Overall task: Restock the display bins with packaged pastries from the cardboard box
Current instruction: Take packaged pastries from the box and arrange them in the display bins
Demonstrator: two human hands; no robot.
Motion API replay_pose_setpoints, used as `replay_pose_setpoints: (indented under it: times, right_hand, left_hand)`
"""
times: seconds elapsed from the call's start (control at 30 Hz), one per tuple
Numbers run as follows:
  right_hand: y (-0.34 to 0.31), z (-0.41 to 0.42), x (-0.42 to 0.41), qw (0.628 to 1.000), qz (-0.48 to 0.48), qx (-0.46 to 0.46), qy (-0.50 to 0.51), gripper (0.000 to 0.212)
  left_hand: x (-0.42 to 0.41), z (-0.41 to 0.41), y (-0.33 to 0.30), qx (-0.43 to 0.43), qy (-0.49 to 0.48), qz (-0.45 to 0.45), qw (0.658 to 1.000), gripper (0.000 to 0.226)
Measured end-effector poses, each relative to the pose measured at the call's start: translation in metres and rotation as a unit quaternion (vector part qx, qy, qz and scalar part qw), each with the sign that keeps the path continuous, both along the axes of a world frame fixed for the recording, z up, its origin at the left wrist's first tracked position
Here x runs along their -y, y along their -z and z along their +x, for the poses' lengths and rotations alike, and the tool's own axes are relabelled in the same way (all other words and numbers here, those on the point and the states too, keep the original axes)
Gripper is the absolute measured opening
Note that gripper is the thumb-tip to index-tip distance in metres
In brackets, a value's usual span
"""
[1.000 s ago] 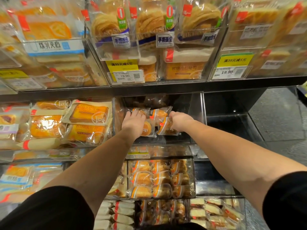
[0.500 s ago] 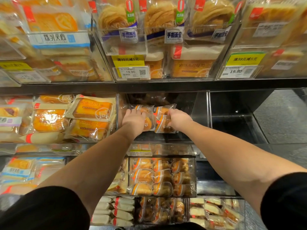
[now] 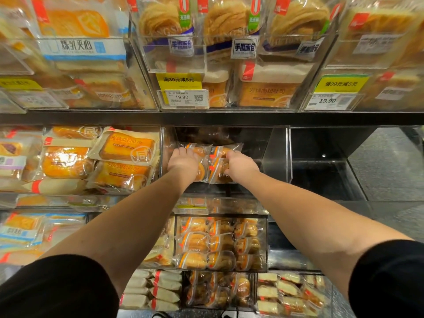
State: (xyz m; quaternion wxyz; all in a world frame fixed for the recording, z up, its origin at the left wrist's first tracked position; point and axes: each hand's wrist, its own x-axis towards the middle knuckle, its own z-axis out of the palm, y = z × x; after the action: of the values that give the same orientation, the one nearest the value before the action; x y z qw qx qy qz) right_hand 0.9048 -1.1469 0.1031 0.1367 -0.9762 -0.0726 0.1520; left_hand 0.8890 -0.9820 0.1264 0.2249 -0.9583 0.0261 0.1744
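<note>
Head view: both arms reach into the middle shelf's clear bin, with only a few packs in it.
Toast packs: fill the bin just left; leave them undisturbed when sliding stock against the shared wall.
Left hand: palm down on the left pastry pack, fingers curled over its far edge; push it flat toward the left wall.
Pastry packs: a small cluster at the bin's front left, touching each other; keep labels facing out and rows square.
Right hand: grips the right-hand packs, fingers tucked out of sight; ease them down, no squeezing.
Bin's right part: bare, so likely the next packs go there.
Box: not in view.
</note>
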Motion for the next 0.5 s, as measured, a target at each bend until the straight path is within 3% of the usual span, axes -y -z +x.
replay_pose_setpoints:
  times: [0.27, 0.5]
  right_hand:
    - [-0.006, -0.003, 0.009, 0.995, -0.076, 0.037, -0.050, 0.063]
    - [-0.025, -0.006, 0.016, 0.993, -0.097, 0.033, -0.054, 0.077]
  left_hand:
    - [0.000, -0.004, -0.005, 0.010, -0.015, -0.047, 0.999, 0.076]
    - [-0.003, -0.022, -0.016, 0.090, -0.002, -0.133, 0.987, 0.053]
